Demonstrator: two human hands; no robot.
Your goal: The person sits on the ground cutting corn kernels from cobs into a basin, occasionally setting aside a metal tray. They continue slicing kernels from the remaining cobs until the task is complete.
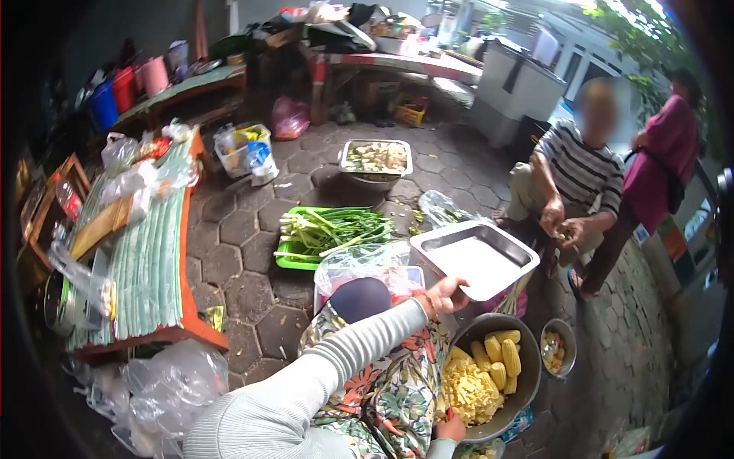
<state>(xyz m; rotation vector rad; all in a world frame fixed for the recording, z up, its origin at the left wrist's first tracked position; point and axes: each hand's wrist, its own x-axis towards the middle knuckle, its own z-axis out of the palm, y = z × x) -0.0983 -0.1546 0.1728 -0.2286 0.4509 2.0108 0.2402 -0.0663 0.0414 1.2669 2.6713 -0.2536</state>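
Note:
My left hand reaches forward and grips the near edge of a rectangular metal tray, which is tilted and has nothing in it. Low in the view, my right hand is closed around what looks like a red-handled knife; its blade cannot be made out. That hand is at the near side of a large grey basin. Inside the basin lie a heap of cut corn kernels and several peeled corn cobs.
A green tray of spring onions stands ahead, near a plastic-covered container. Farther off is a tray of chopped food. A small bowl sits right of the basin. A seated person and a standing person are at right.

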